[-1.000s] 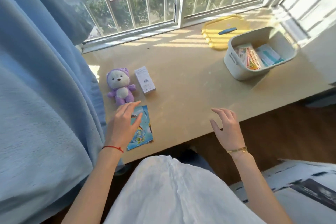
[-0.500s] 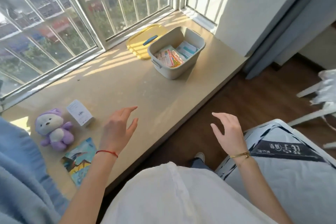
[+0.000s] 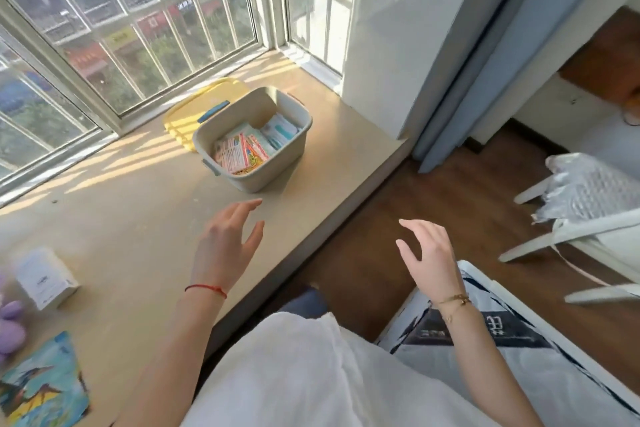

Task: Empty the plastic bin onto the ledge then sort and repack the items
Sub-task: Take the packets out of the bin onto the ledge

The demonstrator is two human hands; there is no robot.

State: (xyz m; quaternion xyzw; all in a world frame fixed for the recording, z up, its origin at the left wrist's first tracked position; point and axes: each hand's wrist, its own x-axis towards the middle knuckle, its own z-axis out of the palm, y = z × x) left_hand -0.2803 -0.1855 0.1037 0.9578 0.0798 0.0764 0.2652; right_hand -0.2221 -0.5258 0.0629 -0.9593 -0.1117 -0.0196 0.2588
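A: Where was the bin (image 3: 277, 163)?
B: On the ledge (image 3: 131, 218), ahead of both hands. Left hand (image 3: 225, 246) nearer; right hand (image 3: 429, 253) off the edge. Both empty, fingers loosely spread.

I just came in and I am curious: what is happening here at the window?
A person is emptying a bin onto the ledge. Both hands, left and right, are open, empty and raised toward it. Packets remain inside; a box, a toy and a booklet already lie out.
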